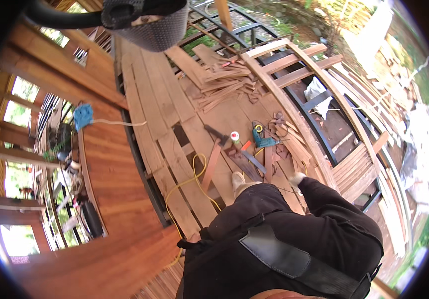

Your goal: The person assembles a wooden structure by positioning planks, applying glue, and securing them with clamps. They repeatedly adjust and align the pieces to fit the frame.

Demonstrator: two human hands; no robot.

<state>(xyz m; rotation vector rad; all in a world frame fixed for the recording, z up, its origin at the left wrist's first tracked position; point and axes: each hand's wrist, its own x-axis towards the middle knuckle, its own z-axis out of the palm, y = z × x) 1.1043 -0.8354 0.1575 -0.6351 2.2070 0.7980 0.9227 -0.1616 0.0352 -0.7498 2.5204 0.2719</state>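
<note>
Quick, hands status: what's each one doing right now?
Left hand: not in view.
Right hand: not in view; only the person's legs and shoes show.

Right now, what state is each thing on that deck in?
Teal power drill: lying on its side on the planks, unheld.
Yellow cable: loose, looped across the boards.
Small can with red cap: upright.
Offcut pile: scattered, unstacked.
Decking planks: laid loose, a gap between them.
Hands: neither visible.

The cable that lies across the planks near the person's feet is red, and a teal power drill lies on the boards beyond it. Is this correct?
Not quite: the cable is yellow, not red. The head view shows it looping over the planks beside the feet. The teal power drill does lie on the boards beyond it.
</note>
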